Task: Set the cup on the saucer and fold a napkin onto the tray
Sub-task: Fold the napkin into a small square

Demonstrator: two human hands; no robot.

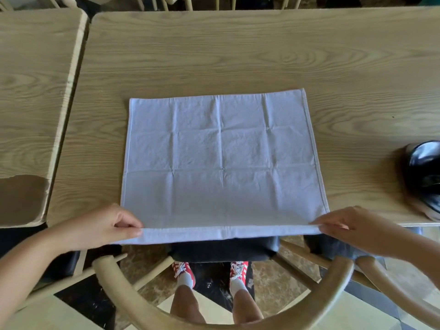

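Note:
A pale white-blue cloth napkin (221, 158) lies spread flat on the wooden table (238, 51), creased into a grid, its near edge hanging slightly over the table's front edge. My left hand (107, 228) pinches the napkin's near left corner. My right hand (354, 225) pinches the near right corner, and the near edge is pulled taut between them. At the right edge of the view a dark glossy rounded object (423, 172), cut off by the frame, rests on something pale; I cannot tell whether it is the cup. No tray is in view.
A second wooden table (35, 79) stands at the left, separated by a narrow gap. A curved wooden chair back (226, 315) with a dark seat is right in front of me, below the table edge. More chair legs show at the far side.

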